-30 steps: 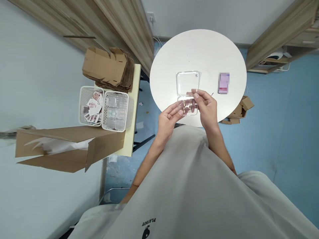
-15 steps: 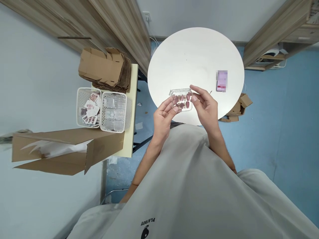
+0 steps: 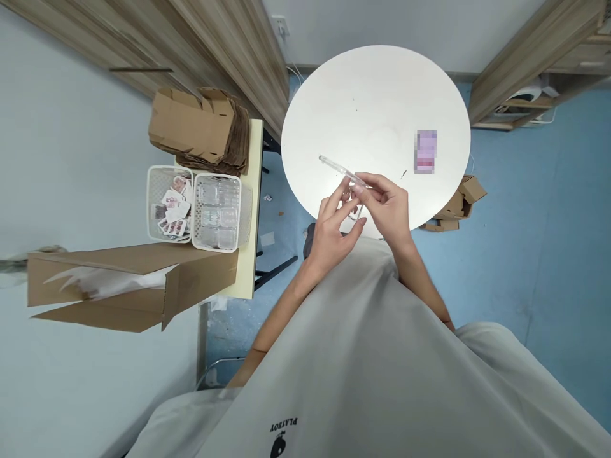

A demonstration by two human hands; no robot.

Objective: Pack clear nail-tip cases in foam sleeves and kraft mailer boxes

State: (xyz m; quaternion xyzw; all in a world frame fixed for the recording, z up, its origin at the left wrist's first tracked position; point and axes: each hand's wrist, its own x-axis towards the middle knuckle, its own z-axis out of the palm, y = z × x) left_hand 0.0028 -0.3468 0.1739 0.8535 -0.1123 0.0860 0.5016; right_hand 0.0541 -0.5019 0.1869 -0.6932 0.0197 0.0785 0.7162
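A clear plastic case of press-on nails (image 3: 354,210) is held over the near edge of the round white table. Its transparent lid (image 3: 337,166) stands tilted up, seen almost edge-on. My right hand (image 3: 390,207) pinches the case near the lid's right end between thumb and fingers. My left hand (image 3: 333,232) grips it from the left, with fingers across the top and the thumb at the near edge. Dark pink nails show between the fingers; most of the row is hidden behind my left hand.
On the round white table (image 3: 382,83) lies a pixelated purple phone-like rectangle (image 3: 426,152). To the left, a side table (image 3: 245,273) carries folded cardboard boxes (image 3: 191,127), a white basket with nail cards (image 3: 174,207), a basket of clear cases (image 3: 217,213) and an open carton (image 3: 200,277).
The case was facing up flat between both hands; now its lid is swung up and the case is turned. My left hand has moved right and closer to my right hand.
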